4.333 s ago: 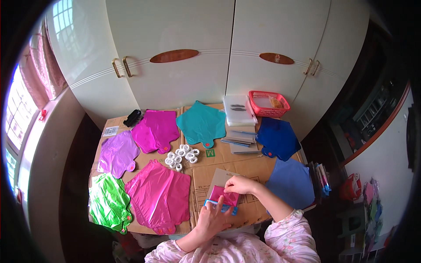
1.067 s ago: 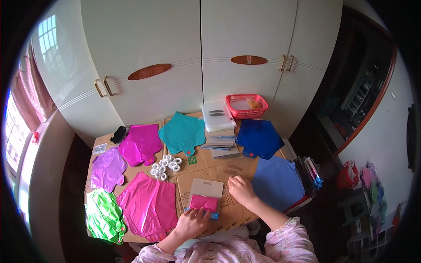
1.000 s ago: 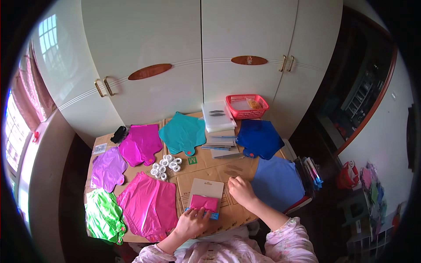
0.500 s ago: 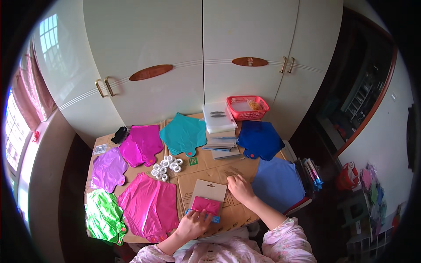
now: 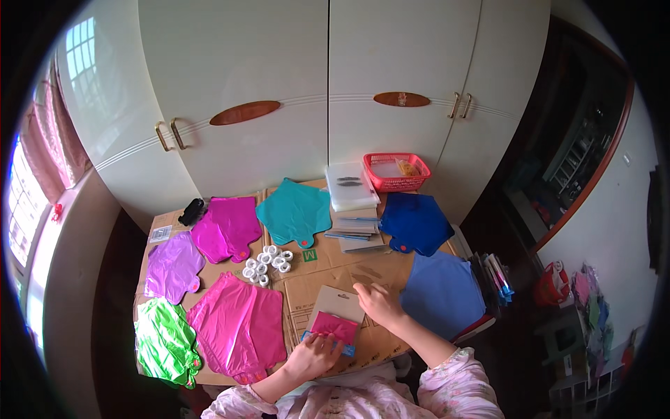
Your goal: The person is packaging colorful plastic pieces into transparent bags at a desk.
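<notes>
- Between my two hands lies a flat packet [image 5: 334,318]: a grey-brown card with a pink balloon folded on its lower half and a thin blue strip along the bottom edge.
- Its long axis runs from just by my left hand up and away, tilted a little rightward; the hang-hole end points away from me, the blue-strip end toward my body.
- My left hand [image 5: 312,355] rests on the packet's near edge, fingers bent and spread over the blue strip, pressing on it rather than closed around it.
- My right hand [image 5: 377,304] lies at the packet's upper right corner, fingers loosely curled with the fingertips touching the card's edge; I cannot tell whether it pinches anything.
- Both rest on flattened brown cardboard [image 5: 363,269] covering the table.
- Just left of my left hand lies a large pink foil balloon [image 5: 234,325], almost touching the packet; beyond it a green one [image 5: 162,342].
- Just right of my right hand lies a blue balloon [image 5: 442,293], near the table's right edge.
- Ahead of my hands a stretch of bare cardboard is open; farther off sit a cluster of white ribbon rolls [image 5: 266,263] and a teal balloon [image 5: 296,211].
- The table's near edge runs close under my left hand.
</notes>
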### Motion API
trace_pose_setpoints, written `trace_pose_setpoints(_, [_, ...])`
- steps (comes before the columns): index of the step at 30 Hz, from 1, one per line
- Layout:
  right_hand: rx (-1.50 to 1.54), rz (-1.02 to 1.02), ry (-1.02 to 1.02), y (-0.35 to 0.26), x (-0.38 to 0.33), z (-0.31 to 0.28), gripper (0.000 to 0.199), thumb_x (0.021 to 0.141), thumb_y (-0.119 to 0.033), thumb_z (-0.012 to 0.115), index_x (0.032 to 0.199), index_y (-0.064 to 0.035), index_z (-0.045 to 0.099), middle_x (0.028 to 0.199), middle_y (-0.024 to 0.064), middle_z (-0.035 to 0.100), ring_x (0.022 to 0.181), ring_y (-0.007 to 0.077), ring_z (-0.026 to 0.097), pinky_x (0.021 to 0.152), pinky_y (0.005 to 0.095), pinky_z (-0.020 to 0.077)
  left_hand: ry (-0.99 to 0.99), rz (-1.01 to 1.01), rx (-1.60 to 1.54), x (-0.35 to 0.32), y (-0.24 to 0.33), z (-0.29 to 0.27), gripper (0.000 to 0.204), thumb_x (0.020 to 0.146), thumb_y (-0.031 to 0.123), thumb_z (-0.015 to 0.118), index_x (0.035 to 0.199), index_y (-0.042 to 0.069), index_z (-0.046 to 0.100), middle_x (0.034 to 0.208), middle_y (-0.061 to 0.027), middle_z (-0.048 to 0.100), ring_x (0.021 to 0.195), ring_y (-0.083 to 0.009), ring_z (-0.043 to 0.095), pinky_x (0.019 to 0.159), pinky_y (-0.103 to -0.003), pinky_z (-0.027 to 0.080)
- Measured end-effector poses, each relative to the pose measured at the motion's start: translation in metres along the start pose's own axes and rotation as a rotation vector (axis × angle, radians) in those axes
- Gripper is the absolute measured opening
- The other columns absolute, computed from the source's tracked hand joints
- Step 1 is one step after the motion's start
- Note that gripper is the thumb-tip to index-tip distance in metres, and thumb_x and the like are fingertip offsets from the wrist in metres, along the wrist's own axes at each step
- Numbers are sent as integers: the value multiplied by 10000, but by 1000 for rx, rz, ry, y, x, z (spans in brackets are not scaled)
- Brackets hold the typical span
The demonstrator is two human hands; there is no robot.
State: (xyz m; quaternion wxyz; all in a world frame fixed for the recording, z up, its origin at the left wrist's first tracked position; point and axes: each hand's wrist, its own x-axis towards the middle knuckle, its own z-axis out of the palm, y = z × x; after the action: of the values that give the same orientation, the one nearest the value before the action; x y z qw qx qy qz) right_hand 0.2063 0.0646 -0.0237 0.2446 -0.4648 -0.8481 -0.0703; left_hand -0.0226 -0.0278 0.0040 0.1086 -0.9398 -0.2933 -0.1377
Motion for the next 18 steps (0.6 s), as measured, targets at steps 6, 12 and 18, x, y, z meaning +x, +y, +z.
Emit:
trace_pose_setpoints(6, [75, -55, 89, -11, 7, 6, 53, 728, -72, 594, 728, -101, 550, 716, 26, 557, 748, 205, 583, 628, 320, 508, 28, 23, 3, 5, 6, 2, 380, 705, 219, 595, 1065, 97, 603, 1018, -100, 635, 865, -207, 617, 784, -337, 511])
trace_pose_setpoints(12, [94, -91, 63, -18, 6, 8, 79, 714, -75, 654, 763, -100, 596, 741, 20, 595, 724, 198, 593, 624, 324, 508, 0, 9, -20, 5, 3, 1, 376, 728, 212, 582, 1084, 92, 598, 1038, -113, 631, 888, -230, 620, 801, -354, 509])
trace_pose_setpoints(18, [152, -153, 83, -25, 7, 2, 90, 706, -98, 654, 783, -103, 607, 744, 10, 591, 731, 188, 600, 627, 318, 510, 6, -8, -34, 12, -4, 8, 351, 761, 189, 555, 1092, 76, 587, 1028, -113, 607, 892, -230, 601, 803, -349, 500])
